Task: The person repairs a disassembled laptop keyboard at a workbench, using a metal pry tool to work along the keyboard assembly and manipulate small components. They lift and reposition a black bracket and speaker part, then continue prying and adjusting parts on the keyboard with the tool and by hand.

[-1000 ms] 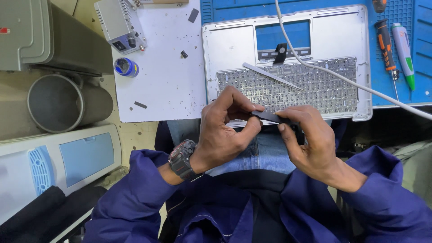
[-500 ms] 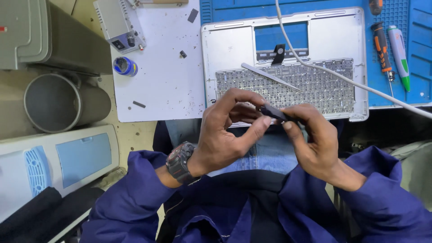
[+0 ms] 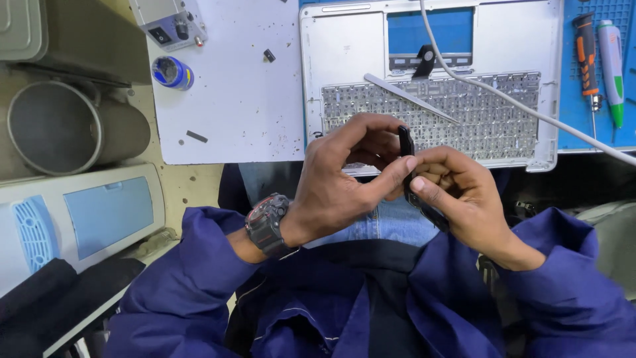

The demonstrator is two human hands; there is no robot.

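Both hands meet over my lap, just in front of the table edge. My left hand (image 3: 344,169), with a dark wristwatch (image 3: 267,224) on the wrist, pinches the top of a thin black strip-like part (image 3: 406,142). My right hand (image 3: 457,192) grips the lower end of the same black part. Beyond the hands lies an opened silver laptop case (image 3: 344,59) with its bare keyboard frame (image 3: 490,113) facing up. A pair of metal tweezers (image 3: 407,97) rests on the keyboard frame.
A white cable (image 3: 517,99) runs across the laptop case. An orange-handled screwdriver (image 3: 585,46) and a green-and-white pen tool (image 3: 613,56) lie on the blue mat at right. A white board (image 3: 232,99) holds a tape roll (image 3: 172,71) and small black bits. A metal cylinder (image 3: 59,126) stands left.
The black part has turned from lying nearly flat between my hands to standing nearly upright. Both hands shifted slightly closer together.
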